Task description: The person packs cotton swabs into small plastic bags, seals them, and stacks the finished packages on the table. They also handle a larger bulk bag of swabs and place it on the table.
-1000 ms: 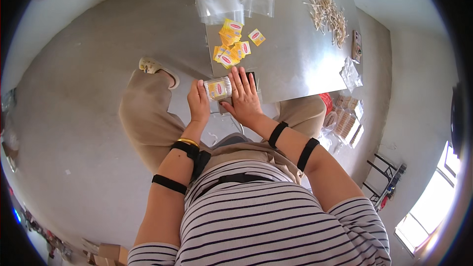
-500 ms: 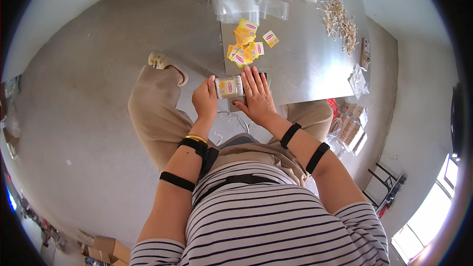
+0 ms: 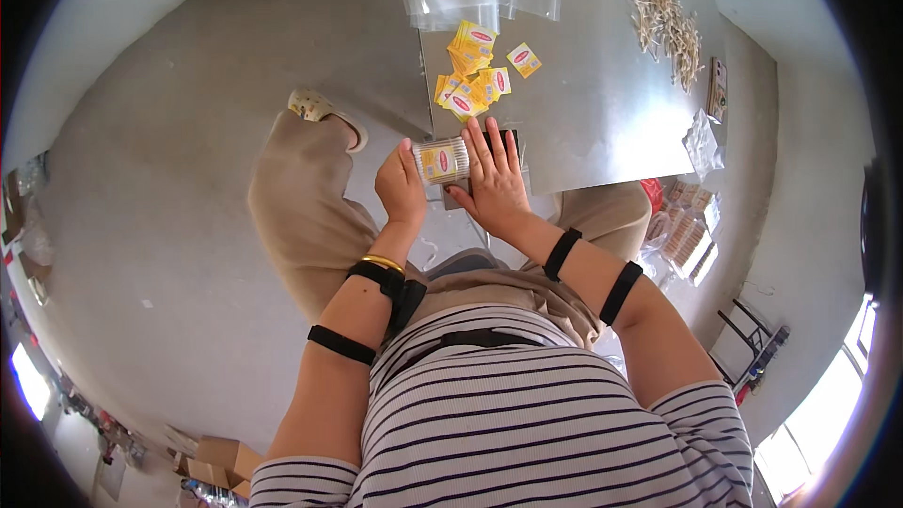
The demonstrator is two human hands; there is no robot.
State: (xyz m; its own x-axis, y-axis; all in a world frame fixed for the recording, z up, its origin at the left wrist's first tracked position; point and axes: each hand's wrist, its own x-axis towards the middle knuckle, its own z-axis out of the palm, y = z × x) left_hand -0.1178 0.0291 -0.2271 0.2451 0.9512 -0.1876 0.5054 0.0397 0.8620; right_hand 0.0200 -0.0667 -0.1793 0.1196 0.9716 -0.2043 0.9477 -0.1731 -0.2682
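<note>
Swab pack [image 3: 441, 162] barely shifted at table's [image 3: 578, 122] near-left corner, my left hand [image 3: 400, 186] gripping it, right hand [image 3: 498, 188] flat-fingered: work ongoing.

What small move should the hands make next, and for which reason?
Perhaps lift the right hand slightly and check the swab pack's right end. The left hand already grips the other end, so it could steady the pack, while the right hand's fingers lie right at this end, making it hard to see.
</note>
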